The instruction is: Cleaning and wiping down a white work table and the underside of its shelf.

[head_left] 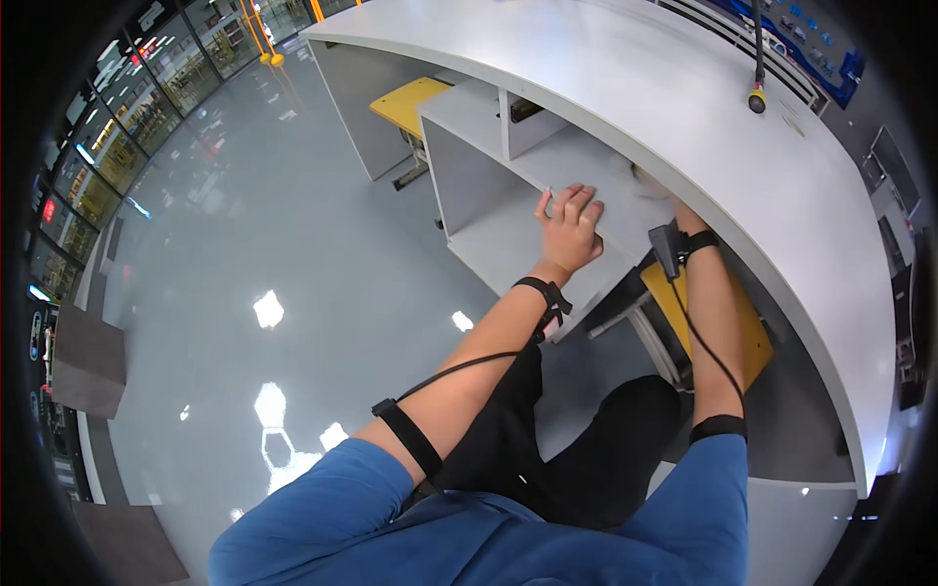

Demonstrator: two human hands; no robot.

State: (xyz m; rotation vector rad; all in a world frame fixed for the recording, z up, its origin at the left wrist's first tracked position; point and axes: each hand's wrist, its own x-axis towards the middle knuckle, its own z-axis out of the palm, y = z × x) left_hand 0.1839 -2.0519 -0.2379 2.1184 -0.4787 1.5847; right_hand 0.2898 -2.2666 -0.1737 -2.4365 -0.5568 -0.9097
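My left hand (570, 227) lies over the upper shelf (576, 161) of a grey-white open cabinet under the desk. Its fingers are stretched out and slightly apart, near the shelf's front edge, and it holds nothing I can see. My right hand (690, 219) reaches in beneath the curved desktop (625, 59); its fingers are hidden by the desktop's edge. Close to it, a pale, blurred shape (640, 181) shows on the shelf, too smeared to name. Black straps with cables circle both wrists, and a dark box-shaped device (668, 249) sits at the right wrist.
A yellow-topped stool (752, 332) stands under the desk beside my right forearm, and another yellow seat (405, 103) is behind the cabinet. A black stalk with a round tip (757, 101) rises over the desktop. Shiny grey floor (244, 225) stretches left toward glass walls.
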